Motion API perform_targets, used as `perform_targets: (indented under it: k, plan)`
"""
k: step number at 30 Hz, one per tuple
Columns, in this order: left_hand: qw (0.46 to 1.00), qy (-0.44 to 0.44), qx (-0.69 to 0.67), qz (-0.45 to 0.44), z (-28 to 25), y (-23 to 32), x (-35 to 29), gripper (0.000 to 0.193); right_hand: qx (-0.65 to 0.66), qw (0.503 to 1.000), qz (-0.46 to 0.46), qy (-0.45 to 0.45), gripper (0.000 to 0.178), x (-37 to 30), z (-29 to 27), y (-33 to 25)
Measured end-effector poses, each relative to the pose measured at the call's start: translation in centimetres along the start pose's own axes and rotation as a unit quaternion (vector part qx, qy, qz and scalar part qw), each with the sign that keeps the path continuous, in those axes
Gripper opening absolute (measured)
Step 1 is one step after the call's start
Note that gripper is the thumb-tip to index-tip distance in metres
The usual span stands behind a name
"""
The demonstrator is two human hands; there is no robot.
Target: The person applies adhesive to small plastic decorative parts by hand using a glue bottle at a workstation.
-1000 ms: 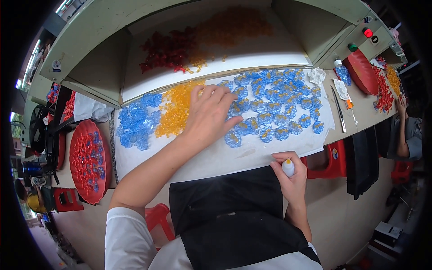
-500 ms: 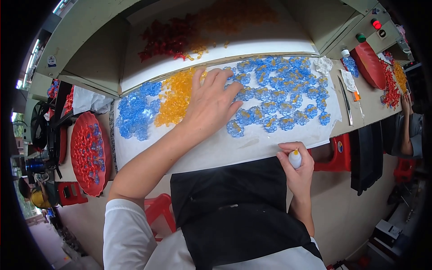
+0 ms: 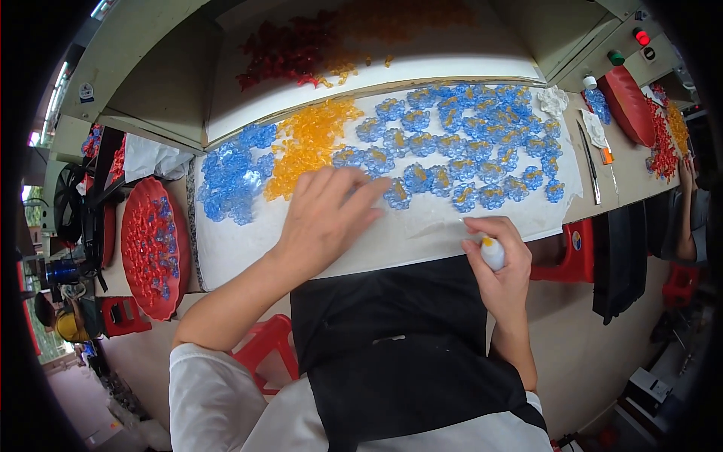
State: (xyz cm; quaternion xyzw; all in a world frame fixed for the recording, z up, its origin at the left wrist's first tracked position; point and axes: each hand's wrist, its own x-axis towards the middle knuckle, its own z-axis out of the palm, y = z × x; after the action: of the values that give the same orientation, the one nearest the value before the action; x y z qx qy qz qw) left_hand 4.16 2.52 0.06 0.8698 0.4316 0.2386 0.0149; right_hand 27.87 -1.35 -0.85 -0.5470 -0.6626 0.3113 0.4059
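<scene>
My left hand [image 3: 324,218] hovers palm down over the white paper [image 3: 233,252], just in front of the amber pieces [image 3: 316,135] and the nearest blue flowers. Its fingers are bent and apart, and nothing shows in them; the palm's underside is hidden. At the paper's front edge, my right hand [image 3: 508,267] is closed round a small white squeeze bottle [image 3: 493,255] with a yellow tip. Clear blue flower-shaped pieces [image 3: 452,145], many bearing an amber piece on top, lie in rough rows at the middle and right. Plain blue pieces [image 3: 226,188] are heaped at the left.
A red scalloped tray [image 3: 128,248] of red and blue pieces stands at left. Red pieces [image 3: 279,53] lie inside the grey cabinet behind. To the right are tweezers [image 3: 590,166], crumpled tissue [image 3: 553,100] and another red tray [image 3: 629,105]. Another person's arm [image 3: 687,203] shows far right.
My left hand has drawn back from between the amber pieces and the flowers toward the paper's front. My right hand still holds the bottle, slightly turned. The view has shifted a little.
</scene>
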Motion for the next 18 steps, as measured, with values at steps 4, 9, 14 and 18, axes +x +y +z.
perform_targets:
  k: [4,9,14,18]
  plan:
    - [0.998,-0.047,0.027,-0.042,-0.8,-0.3,-2.9,0.031,-0.055,0.996,-0.055,-0.054,0.039,1.0,1.5,-0.9]
    - [0.998,-0.021,-0.015,-0.061,0.1,-0.1,-3.5,0.029,-0.103,0.988,-0.055,-0.101,0.044,1.6,3.0,-1.9]
    - [0.997,-0.023,-0.049,-0.05,0.1,-0.4,-3.8,0.032,-0.099,0.988,-0.064,-0.099,0.047,1.0,2.4,-1.3]
    - [0.997,-0.007,-0.057,-0.05,0.0,-0.6,-4.6,0.032,-0.063,0.994,-0.055,-0.077,0.04,0.7,2.5,-1.0]
